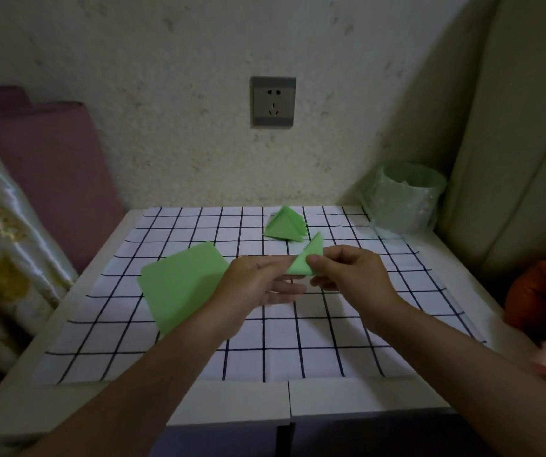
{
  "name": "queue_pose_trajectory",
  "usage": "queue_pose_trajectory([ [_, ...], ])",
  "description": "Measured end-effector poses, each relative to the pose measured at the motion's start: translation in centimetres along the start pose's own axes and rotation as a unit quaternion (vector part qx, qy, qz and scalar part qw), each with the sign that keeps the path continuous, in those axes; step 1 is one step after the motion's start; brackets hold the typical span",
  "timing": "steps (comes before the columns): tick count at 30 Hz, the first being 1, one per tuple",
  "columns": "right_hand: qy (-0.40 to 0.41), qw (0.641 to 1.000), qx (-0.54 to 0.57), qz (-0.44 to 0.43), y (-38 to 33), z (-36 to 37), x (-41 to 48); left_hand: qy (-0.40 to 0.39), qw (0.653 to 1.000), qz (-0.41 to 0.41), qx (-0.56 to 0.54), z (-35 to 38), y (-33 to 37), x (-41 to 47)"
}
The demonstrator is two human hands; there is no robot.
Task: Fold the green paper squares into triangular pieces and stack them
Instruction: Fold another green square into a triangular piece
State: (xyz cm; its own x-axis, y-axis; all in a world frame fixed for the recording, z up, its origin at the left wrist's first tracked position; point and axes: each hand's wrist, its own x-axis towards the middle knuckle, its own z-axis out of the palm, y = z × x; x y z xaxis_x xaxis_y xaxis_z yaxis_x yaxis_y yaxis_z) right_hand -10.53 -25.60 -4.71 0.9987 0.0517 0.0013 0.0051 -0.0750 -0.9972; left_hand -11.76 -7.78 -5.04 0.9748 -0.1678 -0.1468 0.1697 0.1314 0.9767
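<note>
So the folded green triangle piece [306, 258] is pinched up off the table between the left hand [258, 280] and right hand [354, 272], one tip poking toward the far right. Just beyond it, a small pile of finished triangles [283, 227] lies flat, slightly fanned. On the left sits the stack of unfolded green squares [179, 285], turned a bit diamond-wise.

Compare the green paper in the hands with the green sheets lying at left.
The folded green paper triangle is small, creased and pinched by the left hand and right hand; the flat green paper squares are bigger, unfolded and lie on the checked cloth. Both are the same green.
</note>
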Motion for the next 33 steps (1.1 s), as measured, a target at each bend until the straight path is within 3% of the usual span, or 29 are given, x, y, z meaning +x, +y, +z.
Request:
queue_pose_trajectory([
  [5,0.018,0.999,0.033,0.013,-0.3,0.4,-0.4,0.072,0.986,0.104,0.112,0.6,-0.9,0.1],
  [10,0.034,0.995,0.085,0.035,-0.3,0.5,0.1,0.081,0.986,0.116,0.093,0.9,-1.2,0.2],
  [22,0.021,0.997,0.060,0.048,-0.8,0.1,-0.2,0.085,0.991,0.090,0.042,0.6,-1.2,0.4],
  [33,0.018,0.998,0.042,0.044,-0.9,0.1,-0.1,0.106,0.967,0.183,0.144,0.1,-1.0,0.2],
])
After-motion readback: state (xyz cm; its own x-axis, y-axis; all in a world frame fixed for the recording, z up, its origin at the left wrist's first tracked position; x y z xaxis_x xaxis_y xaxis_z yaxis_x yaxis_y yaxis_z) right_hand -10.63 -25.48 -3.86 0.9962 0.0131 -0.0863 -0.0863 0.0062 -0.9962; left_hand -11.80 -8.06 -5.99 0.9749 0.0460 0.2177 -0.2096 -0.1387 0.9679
